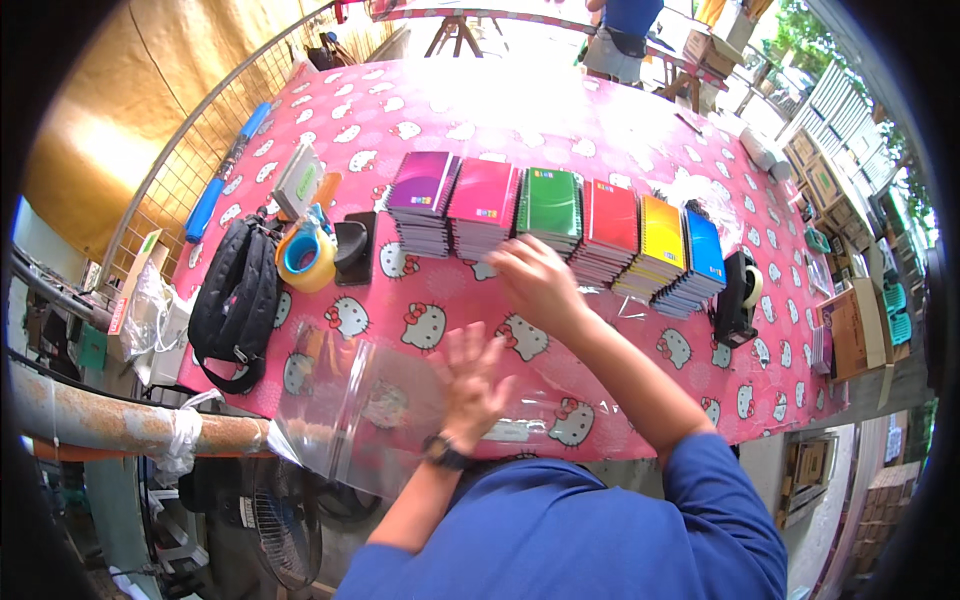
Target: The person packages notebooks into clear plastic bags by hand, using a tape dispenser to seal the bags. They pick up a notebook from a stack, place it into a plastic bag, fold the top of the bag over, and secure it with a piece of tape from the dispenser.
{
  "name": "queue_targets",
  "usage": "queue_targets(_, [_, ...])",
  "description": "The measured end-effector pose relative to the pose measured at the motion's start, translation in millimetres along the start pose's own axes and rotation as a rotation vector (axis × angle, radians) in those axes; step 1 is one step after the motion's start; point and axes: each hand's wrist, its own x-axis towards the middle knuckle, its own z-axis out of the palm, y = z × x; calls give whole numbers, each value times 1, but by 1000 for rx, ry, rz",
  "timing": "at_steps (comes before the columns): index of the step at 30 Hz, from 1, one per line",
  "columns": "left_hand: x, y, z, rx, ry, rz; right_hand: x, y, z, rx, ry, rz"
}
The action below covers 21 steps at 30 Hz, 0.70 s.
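My left hand (pixel 468 385) lies with fingers spread on a clear plastic sheet or bag (pixel 350 400) at the table's near edge. In front of the notebook row, my right hand (pixel 535 285) hovers close to the pink and green stacks, fingers loosely apart and slightly blurred, holding nothing I can see. Spiral notebooks stand in stacks side by side: purple (pixel 422 185), pink (pixel 484 192), green (pixel 549 200), red (pixel 610 215), yellow (pixel 661 230) and blue (pixel 704 245).
Left on the pink patterned table (pixel 640 385) are a black bag (pixel 238 300), tape rolls (pixel 306 258) and a black object (pixel 352 250). A tape dispenser (pixel 737 300) stands right of the blue stack. A fan (pixel 280 520) is below the near edge. Another person (pixel 622 40) stands far back.
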Motion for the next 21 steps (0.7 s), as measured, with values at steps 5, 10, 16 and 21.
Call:
queue_targets(5, [-45, -104, -3, 239, -61, -507, 113, 14, 99, -487, -139, 216])
queue_targets(10, [-22, -136, 0, 214, 7, -668, 117, 6, 127, -656, -153, 70])
queue_targets(16, [7, -108, -44, -163, 427, -351, 113, 17, 114, -574, -137, -20])
queue_targets(21, [46, -107, -91, -441, 546, -115, 136, 29, 101, -201, -99, 79])
